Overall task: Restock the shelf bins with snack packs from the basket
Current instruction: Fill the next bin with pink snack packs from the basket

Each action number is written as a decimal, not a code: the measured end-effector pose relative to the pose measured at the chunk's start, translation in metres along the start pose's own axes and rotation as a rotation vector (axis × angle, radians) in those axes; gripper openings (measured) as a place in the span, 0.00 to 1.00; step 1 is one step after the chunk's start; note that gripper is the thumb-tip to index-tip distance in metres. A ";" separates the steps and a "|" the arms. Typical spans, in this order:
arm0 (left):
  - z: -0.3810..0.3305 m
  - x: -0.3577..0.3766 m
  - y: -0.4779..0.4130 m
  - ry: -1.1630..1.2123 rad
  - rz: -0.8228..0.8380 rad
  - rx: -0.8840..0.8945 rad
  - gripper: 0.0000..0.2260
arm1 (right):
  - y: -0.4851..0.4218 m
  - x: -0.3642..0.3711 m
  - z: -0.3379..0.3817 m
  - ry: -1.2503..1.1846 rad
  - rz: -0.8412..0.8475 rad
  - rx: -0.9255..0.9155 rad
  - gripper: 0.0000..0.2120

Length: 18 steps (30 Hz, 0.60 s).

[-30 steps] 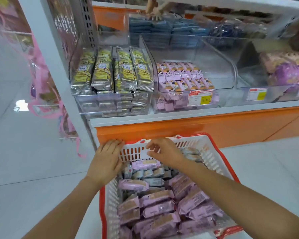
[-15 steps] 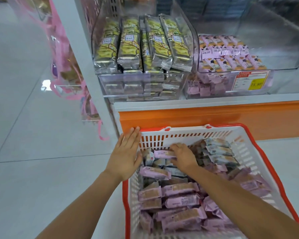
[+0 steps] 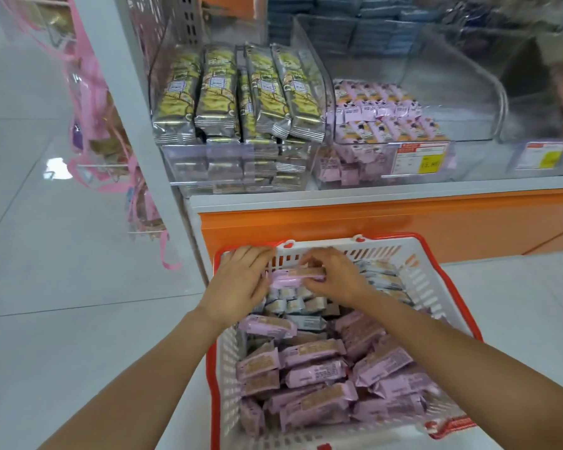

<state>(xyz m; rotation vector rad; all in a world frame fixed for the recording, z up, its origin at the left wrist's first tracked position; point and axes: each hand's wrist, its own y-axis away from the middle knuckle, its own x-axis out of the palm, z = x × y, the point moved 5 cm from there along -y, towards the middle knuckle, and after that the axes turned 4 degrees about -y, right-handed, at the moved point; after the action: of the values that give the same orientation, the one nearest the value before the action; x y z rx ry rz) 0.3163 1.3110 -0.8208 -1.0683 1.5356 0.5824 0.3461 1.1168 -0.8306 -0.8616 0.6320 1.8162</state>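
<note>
A white basket (image 3: 426, 287) with a red rim stands on the floor below the shelf, full of pink snack packs (image 3: 309, 352) and some grey-blue ones. Over its far end, my right hand (image 3: 335, 280) grips a pink snack pack (image 3: 293, 277) held level above the pile. My left hand (image 3: 241, 282) touches the left end of that same pack, fingers curled around it. On the shelf, a clear bin (image 3: 468, 125) holds small pink packs (image 3: 381, 115) in its front half only.
A clear bin of yellow-and-silver packs (image 3: 238, 92) fills the shelf's left end. Blue packs (image 3: 338, 30) lie in bins behind. Another clear bin (image 3: 540, 157) with a price tag stands at right. A rack with pink ribbons (image 3: 91, 102) hangs left of the white shelf post.
My right hand has lifted a pink pack out of the pile toward the basket's far edge. My left hand has come off the rim and closed on the pack's left end.
</note>
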 end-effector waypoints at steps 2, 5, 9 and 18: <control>-0.015 -0.004 -0.012 0.146 0.025 0.027 0.25 | 0.003 -0.024 0.018 -0.093 0.010 -0.010 0.17; -0.033 -0.011 -0.030 0.289 -0.010 0.029 0.25 | 0.010 -0.061 0.039 -0.181 -0.026 -0.044 0.20; -0.055 -0.032 -0.049 0.642 -0.023 -0.136 0.16 | 0.030 -0.120 0.053 -0.355 -0.215 -0.036 0.26; -0.120 -0.072 -0.074 1.193 -0.037 -0.193 0.11 | 0.072 -0.149 0.059 -0.419 -0.341 -0.094 0.20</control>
<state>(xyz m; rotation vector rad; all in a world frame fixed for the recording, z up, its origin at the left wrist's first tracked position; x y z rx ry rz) 0.3177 1.2002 -0.7082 -1.7369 2.4805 -0.0048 0.3012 1.0510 -0.6738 -0.5792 0.1231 1.6506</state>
